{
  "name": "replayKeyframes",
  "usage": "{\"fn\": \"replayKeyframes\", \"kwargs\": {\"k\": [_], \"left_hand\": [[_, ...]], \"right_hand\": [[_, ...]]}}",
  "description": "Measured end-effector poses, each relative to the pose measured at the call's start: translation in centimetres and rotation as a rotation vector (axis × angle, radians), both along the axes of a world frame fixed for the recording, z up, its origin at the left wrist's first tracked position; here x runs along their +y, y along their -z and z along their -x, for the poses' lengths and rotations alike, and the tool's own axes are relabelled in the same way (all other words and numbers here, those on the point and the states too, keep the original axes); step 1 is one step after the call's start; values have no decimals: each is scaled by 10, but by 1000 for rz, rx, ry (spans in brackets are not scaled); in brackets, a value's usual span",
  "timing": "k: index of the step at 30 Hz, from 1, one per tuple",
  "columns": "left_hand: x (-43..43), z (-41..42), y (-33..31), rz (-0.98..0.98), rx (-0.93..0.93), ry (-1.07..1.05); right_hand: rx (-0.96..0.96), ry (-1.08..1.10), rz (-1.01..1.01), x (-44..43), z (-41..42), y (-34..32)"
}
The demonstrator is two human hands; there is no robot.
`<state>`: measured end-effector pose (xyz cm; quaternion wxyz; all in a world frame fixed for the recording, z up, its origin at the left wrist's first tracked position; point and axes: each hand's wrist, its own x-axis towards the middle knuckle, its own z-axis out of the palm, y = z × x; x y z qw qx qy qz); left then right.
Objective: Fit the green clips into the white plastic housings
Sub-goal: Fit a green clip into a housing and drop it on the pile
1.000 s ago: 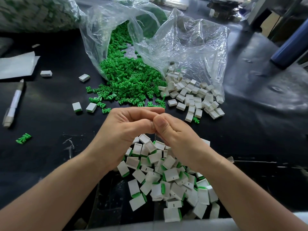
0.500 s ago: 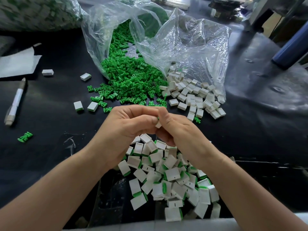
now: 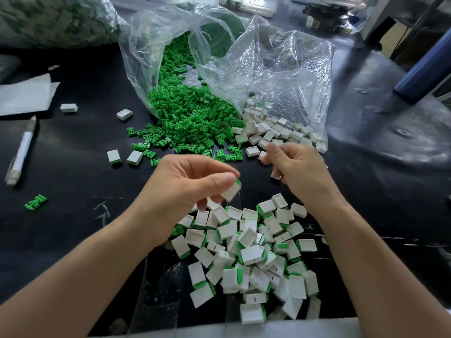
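Head view: black worktop [image 3: 73, 172], cluttered room behind. Two open bags: the left bag [image 3: 136, 52] spills green clips [image 3: 190, 118], the right bag [image 3: 292, 69] white housings [image 3: 273, 132]. One heap of fitted housings [image 3: 253, 254] lies nearest. Left hand [image 3: 185, 189] pinches a fitted piece [image 3: 231, 191]; right hand [image 3: 300, 172] curls round a white piece [image 3: 275, 176]. One pen [image 3: 20, 152].
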<state>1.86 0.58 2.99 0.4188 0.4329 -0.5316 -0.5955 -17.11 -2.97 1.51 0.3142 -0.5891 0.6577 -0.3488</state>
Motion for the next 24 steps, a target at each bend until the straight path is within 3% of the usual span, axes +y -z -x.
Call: {"fn": "replayKeyframes", "kwargs": {"k": [5, 15, 19, 24], "left_hand": [[1, 1, -1, -4, -70, -19], [-2, 2, 1, -41, -22, -86], [-3, 2, 2, -68, -35, -110], [-5, 4, 6, -125, -40, -163]], "right_hand": [[274, 90, 103, -10, 8, 7], [644, -9, 130, -20, -1, 21], [564, -26, 191, -18, 0, 21], [194, -184, 352, -5, -15, 6]]}}
